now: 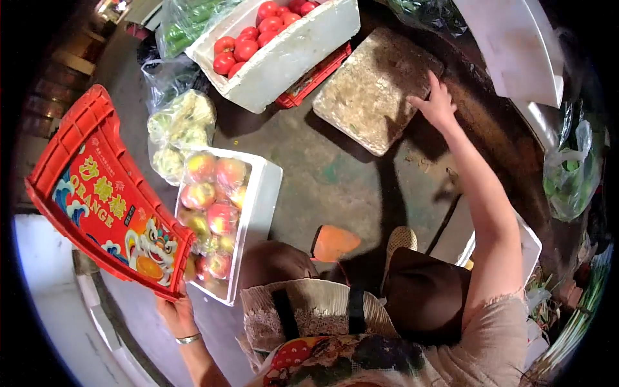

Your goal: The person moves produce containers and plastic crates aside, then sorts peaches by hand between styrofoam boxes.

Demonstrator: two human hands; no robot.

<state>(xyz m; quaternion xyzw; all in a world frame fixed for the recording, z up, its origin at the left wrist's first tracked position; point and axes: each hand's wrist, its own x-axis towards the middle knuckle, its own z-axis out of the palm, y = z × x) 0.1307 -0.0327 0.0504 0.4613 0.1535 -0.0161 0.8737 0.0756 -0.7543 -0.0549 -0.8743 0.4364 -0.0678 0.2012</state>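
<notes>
My left hand (175,313) grips the lower corner of a red plastic crate (42,169) with a printed "ORANGE" side, holding it tilted up at the left. The crate partly overlaps a white foam box (259,193) of wrapped apples (222,218). My right hand (440,103) is stretched out with fingers spread at the right edge of a dirty, pale foam slab (371,90). Whether the fingertips touch the slab I cannot tell.
A white foam box (300,55) of tomatoes (271,24) rests partly over another red crate (316,77). Bagged cauliflower (184,126) lies left of it. An orange cone-shaped piece (336,243) lies on the floor by my feet. Bagged greens (570,171) stand at the right.
</notes>
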